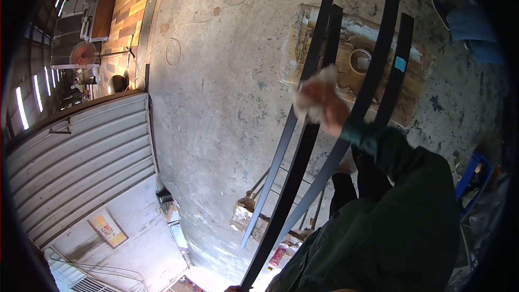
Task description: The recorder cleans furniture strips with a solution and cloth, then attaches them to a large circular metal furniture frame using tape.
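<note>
My right hand (pixel 334 112), blurred by motion, is closed on a whitish rag (pixel 319 87) and presses it on a long black bar (pixel 296 176). A sliver of my left hand (pixel 233 289) shows at the lower edge, wrapped at the near end of that same bar; most of it is cut off. Close alongside on the left runs a second dark bar (pixel 320 27). To the right lie a third bar (pixel 383 38) and a fourth bar (pixel 390 89) with a light blue piece of tape (pixel 400 63) on it. My right forearm crosses over these two.
Under the bars' far part lies a worn cardboard sheet (pixel 419 84) with a tape roll (pixel 360 60). A metal stand (pixel 319 208) is beneath their near part, beside a pink bottle (pixel 277 258). At right are a person's legs (pixel 476 27) and a blue crate (pixel 474 181).
</note>
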The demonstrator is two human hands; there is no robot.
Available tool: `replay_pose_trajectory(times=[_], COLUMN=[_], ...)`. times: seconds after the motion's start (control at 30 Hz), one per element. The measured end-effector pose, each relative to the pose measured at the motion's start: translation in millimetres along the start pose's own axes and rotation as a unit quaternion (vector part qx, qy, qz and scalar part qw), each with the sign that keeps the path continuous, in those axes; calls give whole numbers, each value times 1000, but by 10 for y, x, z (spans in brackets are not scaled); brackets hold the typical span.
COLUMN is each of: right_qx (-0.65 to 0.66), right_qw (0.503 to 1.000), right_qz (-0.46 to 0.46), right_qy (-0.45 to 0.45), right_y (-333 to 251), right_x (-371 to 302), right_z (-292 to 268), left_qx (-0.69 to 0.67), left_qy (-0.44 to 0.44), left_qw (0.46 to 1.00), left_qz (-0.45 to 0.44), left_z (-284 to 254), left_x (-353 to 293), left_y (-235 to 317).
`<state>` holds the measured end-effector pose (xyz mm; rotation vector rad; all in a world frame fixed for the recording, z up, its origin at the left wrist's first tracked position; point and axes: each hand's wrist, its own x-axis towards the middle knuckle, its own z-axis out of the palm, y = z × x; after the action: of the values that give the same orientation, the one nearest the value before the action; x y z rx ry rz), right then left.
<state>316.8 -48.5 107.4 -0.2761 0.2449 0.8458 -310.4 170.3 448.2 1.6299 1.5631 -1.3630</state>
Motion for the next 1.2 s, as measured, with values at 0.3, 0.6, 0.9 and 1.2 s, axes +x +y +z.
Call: replay_pose_trajectory(times=[0.3, 0.6, 0.9, 1.2], right_qx=[-780, -218, -810, -865], right_qw=[540, 976, 438, 398], right_qz=[-141, -16, -382, -272], right_qy=[282, -12, 83, 141], right_y=[-2535, -415, -1657, -1894], right_x=[1934, 259, 1343, 1722], right_z=[-1271, -344, -940, -1238], left_qx=[-19, -47, -62, -103], left_qy=[-16, -17, -8, -8], left_qw=[997, 994, 985, 974], left_qz=[74, 95, 160, 201], left_z=[10, -28, -242, -286], left_x=[387, -76, -144, -143], left_y=[527, 681, 1046, 1333])
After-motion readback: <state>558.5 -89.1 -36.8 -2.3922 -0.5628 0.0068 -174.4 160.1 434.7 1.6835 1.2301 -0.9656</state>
